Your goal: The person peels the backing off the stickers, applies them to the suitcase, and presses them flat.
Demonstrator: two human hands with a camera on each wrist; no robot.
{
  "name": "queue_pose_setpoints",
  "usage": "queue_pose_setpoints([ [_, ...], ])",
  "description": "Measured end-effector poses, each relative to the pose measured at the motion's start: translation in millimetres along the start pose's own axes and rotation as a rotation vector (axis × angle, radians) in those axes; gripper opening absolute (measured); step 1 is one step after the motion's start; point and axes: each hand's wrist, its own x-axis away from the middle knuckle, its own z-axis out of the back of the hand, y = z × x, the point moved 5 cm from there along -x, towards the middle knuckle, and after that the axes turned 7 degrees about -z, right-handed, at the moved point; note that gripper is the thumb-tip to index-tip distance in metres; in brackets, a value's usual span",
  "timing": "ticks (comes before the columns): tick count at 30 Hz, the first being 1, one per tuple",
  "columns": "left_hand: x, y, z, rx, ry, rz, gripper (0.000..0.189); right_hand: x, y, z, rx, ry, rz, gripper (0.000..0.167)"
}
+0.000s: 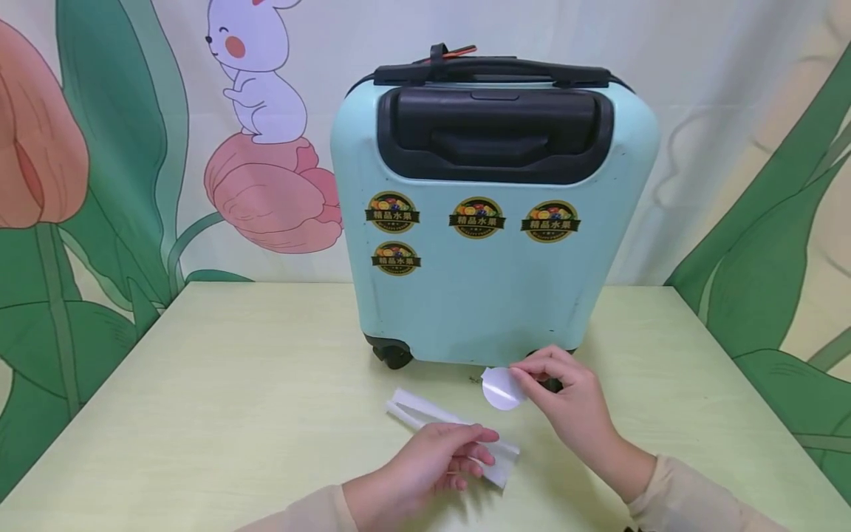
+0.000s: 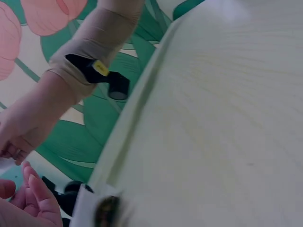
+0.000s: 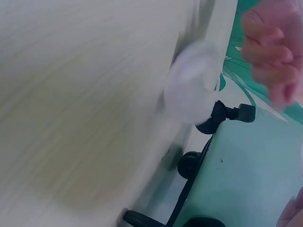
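My right hand (image 1: 577, 405) pinches a round sticker (image 1: 501, 391) between thumb and fingertips, its plain white side showing, just in front of the suitcase's base. The same round sticker appears blurred in the right wrist view (image 3: 190, 87). Lower and to the left, my left hand (image 1: 435, 462) has loosely bent fingers and nothing visible in its grasp. Behind it lies a white paper strip (image 1: 414, 411), partly hidden by the hand. A light blue suitcase (image 1: 479, 303) stands upright, with several round dark fruit stickers (image 1: 476, 218) on its front.
The suitcase stands on black wheels (image 1: 392, 355) on a pale yellow-green table (image 1: 233, 399). Its black handle recess (image 1: 495, 137) is at the top. Behind hangs a backdrop (image 1: 266, 199) with a painted rabbit and flowers.
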Motion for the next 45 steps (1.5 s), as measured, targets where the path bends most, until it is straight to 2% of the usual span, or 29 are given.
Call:
queue_pose_setpoints([
  [4,3.3,20.5,1.0,0.057,-0.001,-0.084,0.035,0.2,-2,0,-0.004,0.001,0.041,0.016],
  [8,3.5,35.4,3.4,0.114,0.010,-0.130,0.035,1.0,-6,-1,0.015,-0.014,0.162,0.020],
  [12,1.7,41.4,8.3,0.143,0.032,-0.142,0.037,4.7,-17,-6,0.041,-0.021,0.425,0.001],
  [14,1.7,43.3,11.1,0.141,0.053,-0.151,0.037,8.4,-25,-9,0.059,-0.021,0.576,0.014],
  [16,1.6,44.6,13.6,0.129,0.076,-0.159,0.031,12.6,-35,-12,0.087,-0.022,0.703,0.023],
  [18,1.1,46.1,15.4,0.097,0.097,-0.180,0.024,16.2,-43,-15,0.119,-0.027,0.788,0.022],
  [20,-0.2,48.0,17.2,0.053,0.116,-0.218,0.020,18.6,-47,-17,0.144,-0.035,0.832,0.021],
  [23,-1.9,53.0,20.6,-0.045,0.150,-0.311,0.022,19.6,-44,-19,0.174,-0.037,0.836,0.022],
  [26,-3.4,59.2,25.1,-0.137,0.181,-0.422,0.026,16.7,-36,-17,0.169,-0.017,0.745,0.025],
  [28,-3.4,63.2,27.9,-0.174,0.201,-0.477,0.025,11.9,-29,-13,0.155,-0.004,0.600,0.022],
  [31,-4.1,66.7,30.9,-0.197,0.221,-0.516,0.023,2.8,-15,-7,0.095,-0.033,0.250,0.014],
  [33,-4.6,67.9,32.2,-0.202,0.241,-0.513,0.022,-0.9,-6,-6,0.058,-0.071,0.018,0.018],
  [35,-5.4,68.5,32.9,-0.211,0.255,-0.512,0.021,-2.4,1,-7,0.031,-0.110,-0.156,0.019],
  [36,-5.9,68.8,33.1,-0.215,0.261,-0.511,0.020,-2.8,3,-8,0.026,-0.125,-0.210,0.018],
  [39,-7.3,69.8,33.4,-0.234,0.270,-0.532,0.018,-3.6,5,-9,0.021,-0.135,-0.279,0.015],
  [45,-6.7,76.0,31.4,-0.300,0.269,-0.621,0.015,-8.6,1,-7,0.025,-0.085,-0.250,0.009],
])
